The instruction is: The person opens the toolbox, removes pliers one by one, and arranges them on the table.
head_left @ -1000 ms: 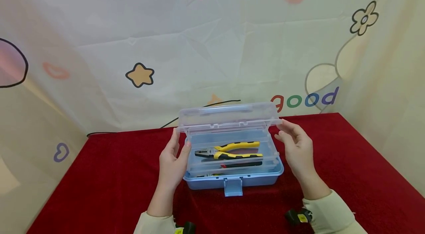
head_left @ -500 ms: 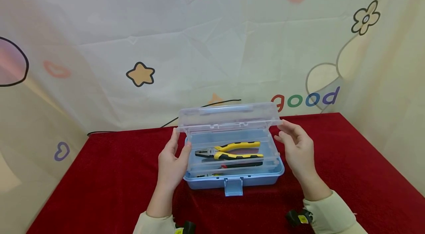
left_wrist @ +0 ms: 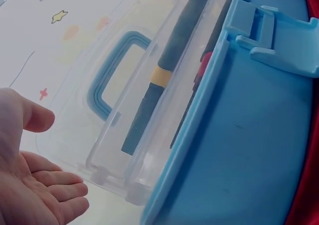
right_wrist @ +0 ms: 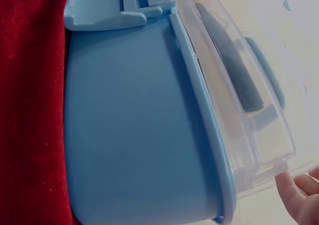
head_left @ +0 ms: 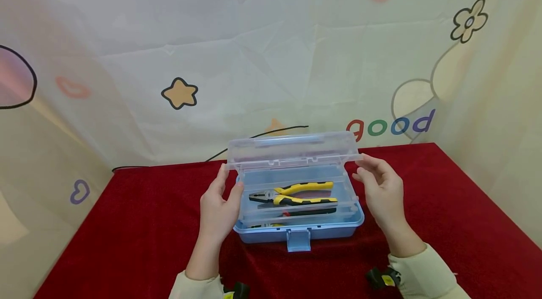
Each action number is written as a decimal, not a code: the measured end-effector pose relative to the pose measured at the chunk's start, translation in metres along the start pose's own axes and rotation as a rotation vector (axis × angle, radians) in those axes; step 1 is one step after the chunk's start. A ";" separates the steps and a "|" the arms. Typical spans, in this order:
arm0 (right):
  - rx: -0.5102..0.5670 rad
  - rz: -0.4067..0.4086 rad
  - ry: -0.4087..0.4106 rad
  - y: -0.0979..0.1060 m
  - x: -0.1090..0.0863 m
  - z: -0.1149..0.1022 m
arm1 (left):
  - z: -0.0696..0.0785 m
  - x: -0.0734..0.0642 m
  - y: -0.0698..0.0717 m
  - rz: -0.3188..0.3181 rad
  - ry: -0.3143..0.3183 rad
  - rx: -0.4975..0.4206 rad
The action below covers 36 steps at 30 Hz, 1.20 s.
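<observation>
With little change, left hand point(head_left: 220, 207) and right hand point(head_left: 383, 193), loosely spread, still flank the raised lid point(head_left: 292, 146) near the table's point(head_left: 139, 223) far edge, leaving pliers point(head_left: 288, 200) exposed.

A pale, printed cloth point(head_left: 203, 21) hangs behind red fabric point(head_left: 139, 223).

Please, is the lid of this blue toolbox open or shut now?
Open. The clear lid is raised off the blue base, and the front latch is swung outward, unfastened.

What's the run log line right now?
toolbox: open; lid: raised; pliers: inside; left hand: at lid's left end; right hand: at lid's right end
</observation>
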State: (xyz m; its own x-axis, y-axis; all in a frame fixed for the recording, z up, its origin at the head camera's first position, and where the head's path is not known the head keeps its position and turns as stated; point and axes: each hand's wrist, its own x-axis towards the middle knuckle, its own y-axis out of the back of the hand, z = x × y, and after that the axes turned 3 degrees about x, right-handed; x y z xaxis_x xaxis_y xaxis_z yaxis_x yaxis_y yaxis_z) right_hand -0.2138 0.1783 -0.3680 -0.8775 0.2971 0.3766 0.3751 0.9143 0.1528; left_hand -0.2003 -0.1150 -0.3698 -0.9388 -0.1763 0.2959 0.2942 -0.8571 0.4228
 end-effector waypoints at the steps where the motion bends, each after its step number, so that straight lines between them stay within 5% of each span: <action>1: 0.001 0.002 -0.003 0.000 0.000 0.000 | 0.000 0.000 0.000 -0.002 0.001 0.006; 17: -0.033 0.029 0.021 0.005 0.019 0.016 | -0.007 -0.002 0.001 -0.033 -0.018 0.050; 36: -0.120 -0.031 0.011 0.007 0.040 0.010 | -0.002 0.022 0.012 -0.102 -0.099 0.142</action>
State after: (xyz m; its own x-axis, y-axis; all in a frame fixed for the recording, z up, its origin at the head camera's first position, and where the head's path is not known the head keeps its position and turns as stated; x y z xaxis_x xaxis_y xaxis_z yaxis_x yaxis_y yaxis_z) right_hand -0.2496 0.1991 -0.3607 -0.8861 0.2653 0.3801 0.3814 0.8833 0.2725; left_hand -0.2175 -0.1305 -0.3602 -0.9449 -0.0381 0.3251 0.2278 -0.7898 0.5695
